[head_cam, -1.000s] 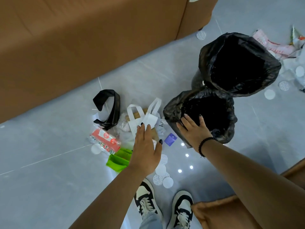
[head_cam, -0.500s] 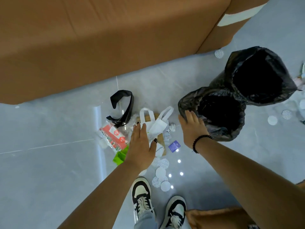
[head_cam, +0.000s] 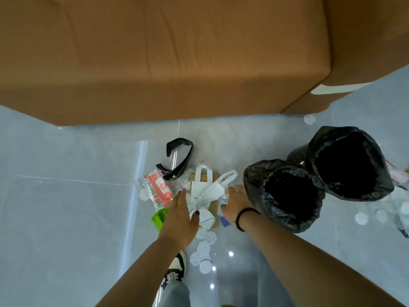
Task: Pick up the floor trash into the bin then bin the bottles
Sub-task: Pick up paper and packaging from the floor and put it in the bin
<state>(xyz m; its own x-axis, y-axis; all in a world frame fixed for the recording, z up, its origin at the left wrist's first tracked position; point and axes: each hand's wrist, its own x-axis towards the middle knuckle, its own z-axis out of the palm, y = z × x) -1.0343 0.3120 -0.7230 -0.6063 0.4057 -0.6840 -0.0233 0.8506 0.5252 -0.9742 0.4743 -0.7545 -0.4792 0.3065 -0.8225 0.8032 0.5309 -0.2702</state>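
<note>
A pile of floor trash lies in front of me. Its middle is a white tote-style bag (head_cam: 204,193) with two loop handles, lying on something brown. My left hand (head_cam: 181,214) grips the bag's bunched left side, thumb curled over it. My right hand (head_cam: 235,199) closes on the bag's right edge beside a crumpled foil scrap. Around it lie a red-and-white packet (head_cam: 158,191), a black strap (head_cam: 178,159), a green wrapper (head_cam: 160,217) and a purple scrap (head_cam: 225,222). A bin with a black liner (head_cam: 256,187) stands just right of my right hand. No bottle is in view.
A second black-lined bin (head_cam: 386,180) stands behind the first. A brown sofa (head_cam: 155,63) fills the top of the view. Several white round pads (head_cam: 203,247) lie by my shoe (head_cam: 176,267); more pads (head_cam: 361,218) and litter lie at the right edge.
My right hand has left the near bin's rim and moved left onto the white bag. My left hand has closed on the bag, which is now bunched up. The camera tilted toward the sofa.
</note>
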